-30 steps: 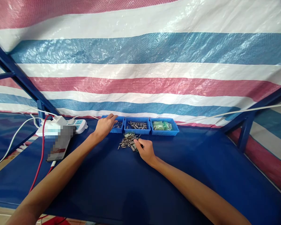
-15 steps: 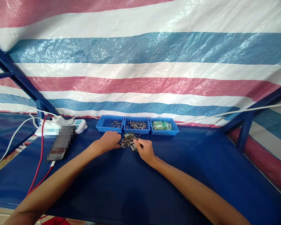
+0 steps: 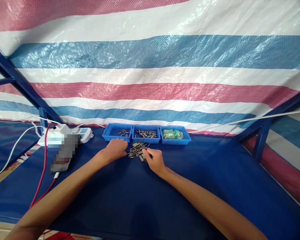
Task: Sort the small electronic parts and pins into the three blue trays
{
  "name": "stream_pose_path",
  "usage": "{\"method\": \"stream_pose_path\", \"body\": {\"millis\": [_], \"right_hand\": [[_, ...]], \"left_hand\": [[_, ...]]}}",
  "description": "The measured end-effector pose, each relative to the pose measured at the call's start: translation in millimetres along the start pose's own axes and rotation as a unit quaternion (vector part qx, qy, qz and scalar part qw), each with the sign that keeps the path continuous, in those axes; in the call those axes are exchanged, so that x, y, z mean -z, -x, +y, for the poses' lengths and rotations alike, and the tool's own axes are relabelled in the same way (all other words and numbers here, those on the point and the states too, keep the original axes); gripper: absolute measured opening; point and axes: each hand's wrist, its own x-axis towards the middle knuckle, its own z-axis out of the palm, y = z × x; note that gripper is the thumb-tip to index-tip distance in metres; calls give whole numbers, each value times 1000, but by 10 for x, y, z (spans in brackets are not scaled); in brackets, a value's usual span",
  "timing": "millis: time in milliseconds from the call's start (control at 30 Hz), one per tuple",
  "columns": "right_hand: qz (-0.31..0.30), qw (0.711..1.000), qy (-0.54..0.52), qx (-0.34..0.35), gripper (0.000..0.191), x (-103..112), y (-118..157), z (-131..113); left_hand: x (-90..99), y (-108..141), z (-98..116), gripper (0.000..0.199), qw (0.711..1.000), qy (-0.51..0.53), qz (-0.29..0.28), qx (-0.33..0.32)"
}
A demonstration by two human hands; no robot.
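A pile of small metal pins and grey cylinders (image 3: 135, 150) lies on the blue table (image 3: 110, 196), in front of three blue bins. At its left edge is my left hand (image 3: 115, 148), fingers curled closed; whatever they pinch is too small or hidden to name. My right hand (image 3: 155, 158) is closed at the pile's right side, thumb and fingers together, and its grip is hidden too. The left bin (image 3: 109, 137) holds a few thin pins, the middle bin (image 3: 146, 140) short grey cylinders, and the right bin (image 3: 176, 141) small green and clear bags.
A power strip (image 3: 86, 134) with plugs and white cables stands at the back left. Near it lies a blurred-out phone (image 3: 65, 155) with a red cable (image 3: 43, 166). Blue frame posts (image 3: 262, 140) and a striped tarp (image 3: 165, 91) border the table.
My left hand has shifted slightly to the left, away from the pile's middle. My right hand stays in about the same place.
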Motion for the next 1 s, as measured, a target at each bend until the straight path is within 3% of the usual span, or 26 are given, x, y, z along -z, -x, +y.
{"method": "stream_pose_path", "body": {"millis": [133, 267, 433, 600, 800, 1000], "right_hand": [[14, 1000, 7, -14, 46, 4, 5, -4], [22, 998, -6, -61, 32, 14, -8, -18], [-1, 997, -26, -72, 25, 15, -30, -3], [27, 996, -22, -77, 28, 13, -26, 44], [43, 993, -58, -98, 28, 14, -16, 74], [20, 996, -58, -58, 27, 24, -12, 2]], "left_hand": [[137, 7, 95, 15, 998, -50, 43, 10], [157, 18, 252, 15, 992, -33, 110, -54], [-39, 6, 382, 21, 971, 4, 203, -127], [-215, -30, 393, 23, 940, 75, 303, -135], [-427, -60, 420, 23, 897, 271, 334, -103], [-507, -44, 412, 27, 872, 310, 369, -86]]}}
